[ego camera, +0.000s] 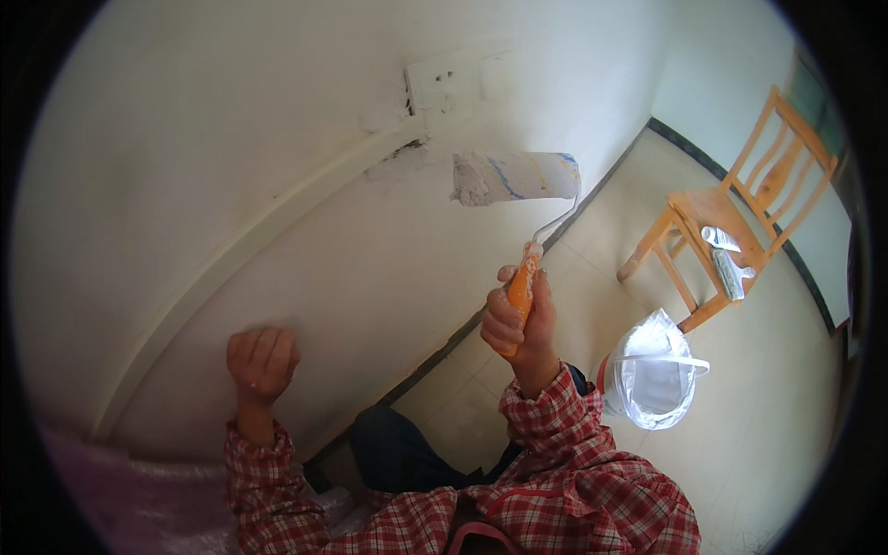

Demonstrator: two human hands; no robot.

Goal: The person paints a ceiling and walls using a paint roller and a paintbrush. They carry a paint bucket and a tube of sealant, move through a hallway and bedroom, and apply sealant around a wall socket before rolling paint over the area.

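My right hand (520, 312) grips the orange handle of a paint roller (517, 179), its fingers wrapped around the grip. The roller sleeve is pale with blue and yellow stripes, and thick paint cakes its left end. It is held in front of the white wall (347, 257), just below a wall socket plate (444, 87); whether it touches the wall I cannot tell. White paint specks the handle and the fingers. My left hand (262, 364) is curled into a fist close to the lower wall, with nothing visible in it.
A cable trunking strip (263, 215) runs down the wall from the socket. To the right, a bucket (655, 388) lined with silvery plastic stands on the tiled floor. Behind it, a wooden chair (721, 208) holds a white tube (720, 239) and a scraper-like tool (730, 274). Purplish plastic sheeting (152, 499) lies lower left.
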